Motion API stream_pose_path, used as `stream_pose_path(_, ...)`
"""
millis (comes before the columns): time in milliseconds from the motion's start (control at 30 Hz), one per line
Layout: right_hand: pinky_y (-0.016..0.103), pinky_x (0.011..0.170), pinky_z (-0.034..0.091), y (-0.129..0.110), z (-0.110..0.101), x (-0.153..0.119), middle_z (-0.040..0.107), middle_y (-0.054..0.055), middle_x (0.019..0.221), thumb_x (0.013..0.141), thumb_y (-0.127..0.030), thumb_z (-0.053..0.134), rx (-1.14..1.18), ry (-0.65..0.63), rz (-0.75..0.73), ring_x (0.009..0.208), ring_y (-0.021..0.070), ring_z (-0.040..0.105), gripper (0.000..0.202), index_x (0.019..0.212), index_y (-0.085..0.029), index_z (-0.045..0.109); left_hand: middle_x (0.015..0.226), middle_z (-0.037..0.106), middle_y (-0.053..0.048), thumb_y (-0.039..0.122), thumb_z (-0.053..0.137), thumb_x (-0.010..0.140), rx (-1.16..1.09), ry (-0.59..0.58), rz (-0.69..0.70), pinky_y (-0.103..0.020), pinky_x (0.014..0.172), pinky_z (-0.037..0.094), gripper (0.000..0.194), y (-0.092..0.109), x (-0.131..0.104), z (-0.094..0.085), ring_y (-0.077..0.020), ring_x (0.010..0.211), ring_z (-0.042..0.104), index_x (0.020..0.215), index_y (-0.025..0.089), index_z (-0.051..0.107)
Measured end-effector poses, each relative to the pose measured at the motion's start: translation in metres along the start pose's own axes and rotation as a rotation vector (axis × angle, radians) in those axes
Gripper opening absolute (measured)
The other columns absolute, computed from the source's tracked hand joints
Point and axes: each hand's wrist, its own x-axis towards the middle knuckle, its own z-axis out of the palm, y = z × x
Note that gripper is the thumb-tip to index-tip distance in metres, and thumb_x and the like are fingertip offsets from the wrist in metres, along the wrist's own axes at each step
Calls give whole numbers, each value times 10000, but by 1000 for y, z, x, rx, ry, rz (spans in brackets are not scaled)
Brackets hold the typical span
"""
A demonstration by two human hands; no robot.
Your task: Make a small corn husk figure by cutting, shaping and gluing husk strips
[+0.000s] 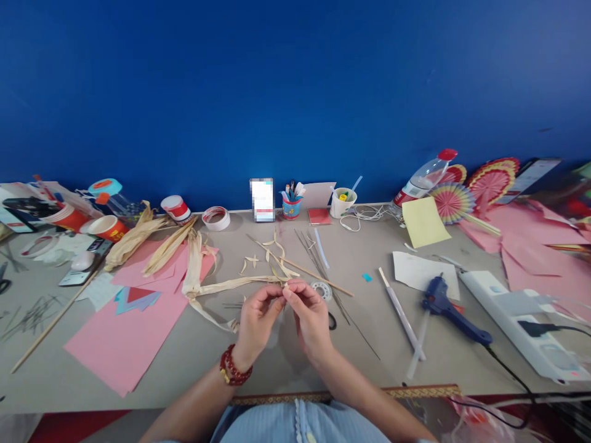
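My left hand (259, 319), with a red beaded bracelet at the wrist, is closed in a pinch over the middle of the table. Close against it, my right hand (310, 317) pinches too, thumb and forefinger pressed together. Between the fingertips shows a small pale piece of corn husk (285, 285), mostly covered by the fingers. A long dried husk strip (231, 285) runs leftward from the hands to a larger folded husk (192, 271). Husk scraps (252, 261), a thin wooden stick (318, 274) and a roll of clear tape (322, 291) lie just beyond the fingers.
On the right are a blue glue gun (455, 312), a white power strip (521, 326) and a purplish-white stick (401, 314). Pink paper (133, 338) and bundled husks (133, 240) lie left. A phone (263, 200), pen cup (291, 206) and bottle (425, 178) line the blue wall.
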Motion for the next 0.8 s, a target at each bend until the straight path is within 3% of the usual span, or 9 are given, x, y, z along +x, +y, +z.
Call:
stream_pose_path(267,300,803,473,2,-3,1,656,15,860,773,-252,779,-114,16,-84,828,172,592,55,767,-227,730,895,726,-41,289,677,861,-15,2,-14,-276,807,538,132,-1,-2,0,-173,848,672,925,175,691)
stream_pose_path(533,292,771,479,-1,-3,-1,654,5,834,744,-265,804,-74,-7,33,760,155,589,94,763,-218,724,908,689,-36,274,632,891,-26,-11,23,-260,786,528,111,11,3,-4,-156,839,649,949,182,653)
stream_pose_path(800,288,765,481,-6,-4,2,670,2,790,728,-293,820,-74,-29,79,753,157,597,121,757,-212,734,914,699,-38,301,631,893,-46,-2,-9,-261,788,527,146,6,3,-6,-161,849,654,979,185,652)
